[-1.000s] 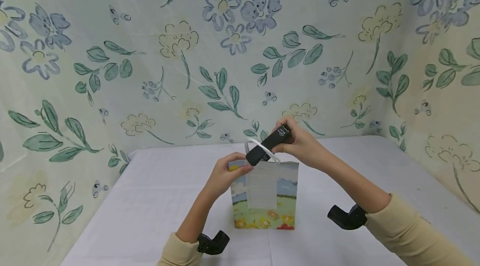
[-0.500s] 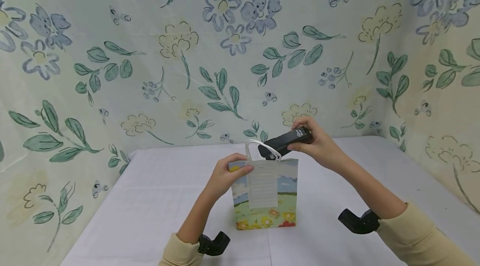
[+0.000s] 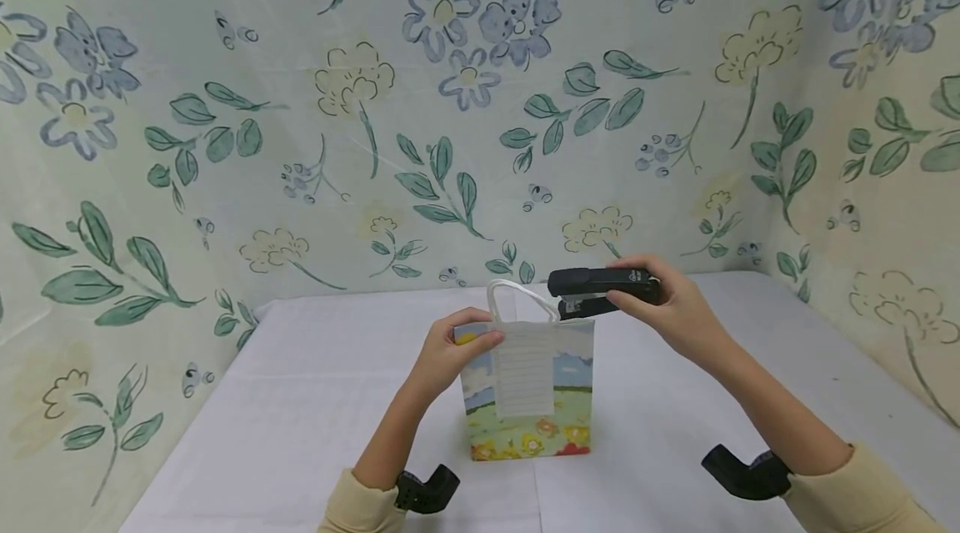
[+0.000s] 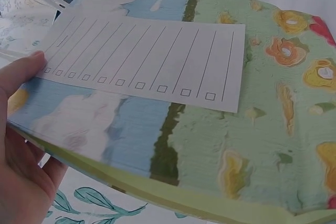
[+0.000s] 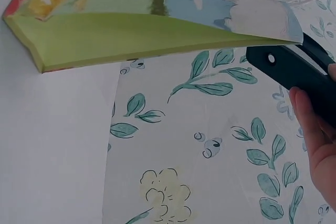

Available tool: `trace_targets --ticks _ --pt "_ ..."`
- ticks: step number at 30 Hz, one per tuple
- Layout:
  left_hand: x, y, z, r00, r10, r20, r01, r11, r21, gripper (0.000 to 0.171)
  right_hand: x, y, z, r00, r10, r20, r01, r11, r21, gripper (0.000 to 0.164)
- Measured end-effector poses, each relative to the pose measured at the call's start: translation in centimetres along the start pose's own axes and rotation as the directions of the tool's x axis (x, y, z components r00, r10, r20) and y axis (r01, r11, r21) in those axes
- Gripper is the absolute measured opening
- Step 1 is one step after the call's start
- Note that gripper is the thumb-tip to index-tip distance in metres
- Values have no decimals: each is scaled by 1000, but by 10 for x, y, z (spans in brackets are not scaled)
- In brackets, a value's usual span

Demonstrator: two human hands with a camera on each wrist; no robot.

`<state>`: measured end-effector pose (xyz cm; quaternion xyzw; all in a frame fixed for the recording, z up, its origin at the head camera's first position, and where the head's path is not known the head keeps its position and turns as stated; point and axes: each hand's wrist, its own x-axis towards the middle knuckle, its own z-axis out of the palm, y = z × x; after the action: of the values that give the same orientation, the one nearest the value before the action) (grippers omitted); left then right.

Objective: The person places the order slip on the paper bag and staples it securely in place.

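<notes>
A paper gift bag (image 3: 573, 391) painted with sky, meadow and flowers stands upright on the table, with white cord handles (image 3: 501, 284) above its rim. A white lined sheet with small checkboxes (image 4: 142, 61) lies against its front, its top end at the bag's rim. My left hand (image 3: 450, 349) pinches the bag's upper left corner, thumb in front over the sheet's edge. Gripped in my right hand (image 3: 675, 304), a black stapler (image 3: 603, 287) lies level at the bag's top right rim, jaws apart. In the right wrist view the stapler (image 5: 294, 72) meets the bag's top corner.
A white cloth covers the table (image 3: 322, 399). Floral fabric (image 3: 450, 141) hangs behind and at both sides. A black wrist camera (image 3: 427, 490) sits on the left forearm, another camera (image 3: 746, 473) on the right.
My right hand has drawn the stapler rightward from the cord handles to the bag's top right rim, turning it from steeply tilted to level. The left hand keeps its hold on the corner.
</notes>
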<state>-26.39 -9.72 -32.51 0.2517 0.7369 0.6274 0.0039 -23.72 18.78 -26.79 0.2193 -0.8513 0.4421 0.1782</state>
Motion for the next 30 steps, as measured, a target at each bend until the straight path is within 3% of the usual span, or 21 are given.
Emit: trace_targets --ticks 11,22,30 --pt "-1 -2 3 1000 2 1 -1 999 -49 30 -30 5 -9 997 -9 -73 -9 971 -238 35" --pt "0 -4 4 1000 -20 -12 19 998 -66 29 -57 12 -10 983 57 -177 -114 937 -331 31" --pt "0 -7 4 999 -11 -43 8 998 -64 27 -71 28 -6 975 158 -153 -210 881 -423 33"
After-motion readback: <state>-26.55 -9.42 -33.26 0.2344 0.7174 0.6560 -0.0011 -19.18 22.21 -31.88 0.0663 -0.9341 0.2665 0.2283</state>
